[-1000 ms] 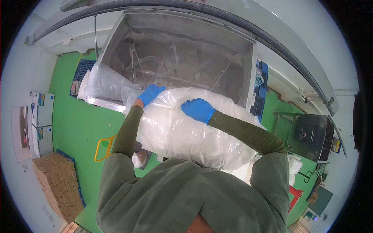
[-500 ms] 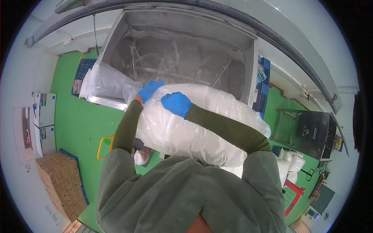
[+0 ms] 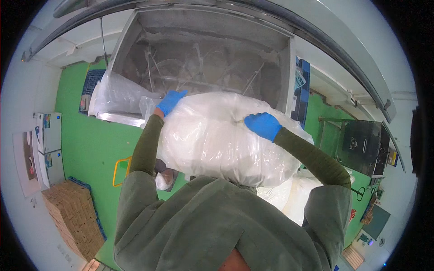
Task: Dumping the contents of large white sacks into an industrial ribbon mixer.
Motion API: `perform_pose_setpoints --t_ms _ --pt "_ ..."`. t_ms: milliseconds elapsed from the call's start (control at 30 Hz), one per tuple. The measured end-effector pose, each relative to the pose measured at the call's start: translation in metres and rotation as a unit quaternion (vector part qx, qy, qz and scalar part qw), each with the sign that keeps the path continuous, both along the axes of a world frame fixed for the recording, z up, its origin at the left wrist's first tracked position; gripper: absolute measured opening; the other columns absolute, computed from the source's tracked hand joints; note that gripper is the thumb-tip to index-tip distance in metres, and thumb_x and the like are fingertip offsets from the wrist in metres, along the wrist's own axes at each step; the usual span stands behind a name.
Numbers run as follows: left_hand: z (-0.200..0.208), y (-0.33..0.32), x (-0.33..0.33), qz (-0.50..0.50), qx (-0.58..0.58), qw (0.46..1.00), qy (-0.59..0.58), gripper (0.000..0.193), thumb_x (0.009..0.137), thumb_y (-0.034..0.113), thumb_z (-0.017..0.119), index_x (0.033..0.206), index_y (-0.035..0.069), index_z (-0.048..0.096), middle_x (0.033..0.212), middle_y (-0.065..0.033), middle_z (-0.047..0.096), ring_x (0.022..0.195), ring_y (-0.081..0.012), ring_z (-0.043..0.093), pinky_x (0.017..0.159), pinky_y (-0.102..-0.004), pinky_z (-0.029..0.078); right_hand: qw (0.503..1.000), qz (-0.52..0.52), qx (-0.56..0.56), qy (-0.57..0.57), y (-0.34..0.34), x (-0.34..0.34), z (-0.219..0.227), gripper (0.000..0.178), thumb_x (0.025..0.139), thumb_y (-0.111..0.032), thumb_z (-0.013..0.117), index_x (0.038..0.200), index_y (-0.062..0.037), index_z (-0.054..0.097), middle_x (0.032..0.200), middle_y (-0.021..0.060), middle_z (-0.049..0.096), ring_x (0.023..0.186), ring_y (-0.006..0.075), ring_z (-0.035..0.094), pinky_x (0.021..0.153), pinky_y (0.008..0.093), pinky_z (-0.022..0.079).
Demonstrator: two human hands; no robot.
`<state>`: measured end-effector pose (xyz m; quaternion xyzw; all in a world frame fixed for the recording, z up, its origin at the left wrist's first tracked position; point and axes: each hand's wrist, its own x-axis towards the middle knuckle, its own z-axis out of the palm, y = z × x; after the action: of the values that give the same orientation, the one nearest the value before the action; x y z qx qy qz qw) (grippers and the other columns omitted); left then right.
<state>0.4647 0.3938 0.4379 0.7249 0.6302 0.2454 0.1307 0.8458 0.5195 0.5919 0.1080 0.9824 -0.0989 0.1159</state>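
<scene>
A large, full white bag in clear plastic lies in front of me, across the near edge of a metal tank. At its far left corner my left hand, in a blue glove, grips the plastic. My right hand, gloved the same, is closed in a fist over the bag's upper right part. A small yellowish tip pokes out of that fist against the plastic; the rest is hidden in the fingers. Inside the tank are curved metal bars.
Crumpled clear plastic hangs over the tank's left corner. A raised lid edge arches above. More white bags lie under my right arm. Stacked cartons and a yellow handle stand on the left.
My right hand has moved right along the top of the bag, away from my left hand. A line now shows in the plastic by the right fist. The left hand stays at the corner.
</scene>
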Motion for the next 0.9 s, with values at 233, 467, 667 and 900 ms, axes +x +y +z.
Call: perform_pose_setpoints --t_ms 233,467,667,900 --pt "0.022 0.010 0.010 0.016 -0.094 0.983 -0.159 0.030 0.088 0.012 0.044 0.116 0.005 0.052 0.095 -0.0177 0.061 0.084 -0.0289 0.059 0.077 -0.0339 0.046 0.987 0.008 0.158 0.033 0.001 0.059 0.004 0.012 0.076 -0.013 0.050 0.087 -0.0083 0.053 0.070 0.0058 0.052 0.055 0.0202 0.057 0.043 0.0350 0.044" --pt "-0.007 0.013 -0.006 -0.025 -0.085 0.992 0.091 0.029 0.088 0.011 0.044 0.114 0.004 0.054 0.094 -0.0177 0.062 0.082 -0.0245 0.060 0.075 -0.0334 0.046 0.982 -0.034 0.137 0.125 -0.010 0.018 0.008 0.013 0.076 -0.013 0.051 0.086 -0.0072 0.054 0.069 0.0087 0.055 0.053 0.0237 0.057 0.043 0.0365 0.044" --pt "0.010 0.009 0.003 0.035 -0.101 0.994 -0.033 0.035 0.085 0.006 0.043 0.119 0.006 0.051 0.095 -0.0172 0.061 0.078 -0.0288 0.059 0.071 -0.0360 0.046 0.992 -0.061 0.050 0.095 0.002 0.040 -0.003 0.008 0.078 -0.015 0.049 0.083 -0.0108 0.055 0.070 0.0088 0.057 0.056 0.0261 0.058 0.049 0.0377 0.045" --pt "-0.051 0.019 -0.031 0.063 -0.208 0.965 -0.150 0.039 0.084 0.003 0.042 0.122 0.008 0.049 0.089 -0.0177 0.061 0.075 -0.0271 0.057 0.070 -0.0364 0.045 0.997 -0.038 0.066 0.014 0.022 0.091 0.006 0.010 0.079 -0.015 0.048 0.085 -0.0110 0.055 0.073 0.0095 0.059 0.058 0.0263 0.059 0.051 0.0389 0.046"
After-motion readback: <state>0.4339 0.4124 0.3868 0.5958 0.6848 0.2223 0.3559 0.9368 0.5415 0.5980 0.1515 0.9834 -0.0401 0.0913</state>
